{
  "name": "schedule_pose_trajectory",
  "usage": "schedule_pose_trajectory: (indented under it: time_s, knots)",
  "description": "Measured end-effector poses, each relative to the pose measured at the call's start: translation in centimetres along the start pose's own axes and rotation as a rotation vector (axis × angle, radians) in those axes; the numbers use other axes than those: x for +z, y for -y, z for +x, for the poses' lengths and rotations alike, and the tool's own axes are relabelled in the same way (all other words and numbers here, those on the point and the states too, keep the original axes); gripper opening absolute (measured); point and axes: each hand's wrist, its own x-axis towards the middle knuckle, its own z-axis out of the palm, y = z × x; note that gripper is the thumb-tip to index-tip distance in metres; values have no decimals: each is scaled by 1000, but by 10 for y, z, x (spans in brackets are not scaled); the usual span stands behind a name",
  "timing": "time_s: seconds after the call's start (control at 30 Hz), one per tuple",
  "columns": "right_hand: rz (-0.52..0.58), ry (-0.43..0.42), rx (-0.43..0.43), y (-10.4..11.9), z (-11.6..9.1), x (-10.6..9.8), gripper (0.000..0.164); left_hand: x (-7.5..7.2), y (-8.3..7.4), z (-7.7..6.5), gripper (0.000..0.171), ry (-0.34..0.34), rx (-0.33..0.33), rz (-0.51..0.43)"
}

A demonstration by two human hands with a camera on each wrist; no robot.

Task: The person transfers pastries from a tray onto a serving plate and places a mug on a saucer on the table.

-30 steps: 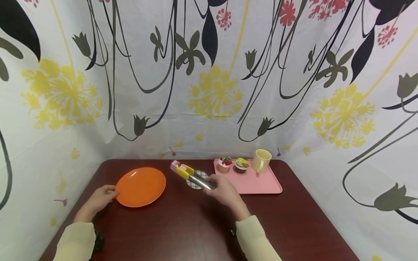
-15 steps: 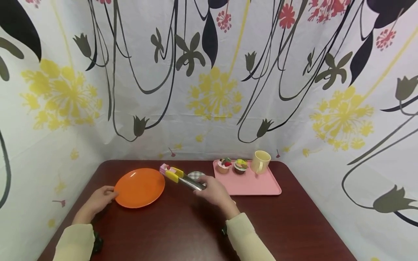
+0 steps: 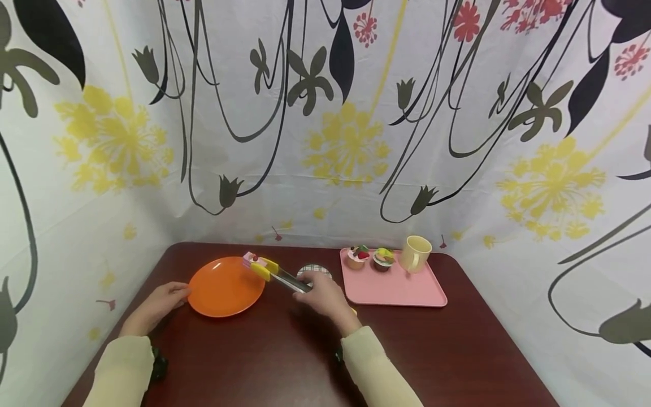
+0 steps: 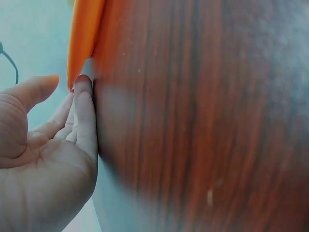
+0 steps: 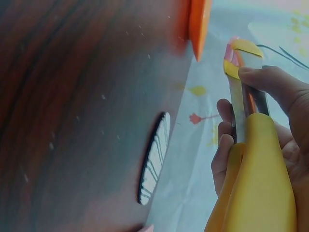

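Observation:
In the head view my left hand is at the left rim of an orange plate. The left wrist view shows its fingers fairly straight along the table, tips at the underside of the rim, with the thumb apart above. My right hand grips tongs with yellow tips and yellow handles. Between the tips sits a small pink piece of toy cake, topped with something red. In the head view the cake overlaps the plate's upper right edge.
Behind the right hand lies a round checked coaster, partly hidden. To the right, a pink tray bears two toy cupcakes and a yellow mug. A flower-patterned curtain surrounds the dark wooden table.
My right hand has moved left, bringing the tongs and cake from beside the coaster to over the plate's right side. My left hand stays at the rim. The head view has shifted slightly.

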Motion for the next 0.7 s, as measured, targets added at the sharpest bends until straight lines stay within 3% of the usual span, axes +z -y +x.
schedule_pose_trajectory:
  time_s: [0.2,0.4,0.7]
  knots:
    - [-44,-12,28,0,2,7,32,3,2,10,71,17,5,-20]
    - [-78,-4,-3,12,13,17,34,-1,7,13,70,13,-24,13]
    - [-103,14,11,27,22,33,32,0,7,9,69,-63,-43,7]
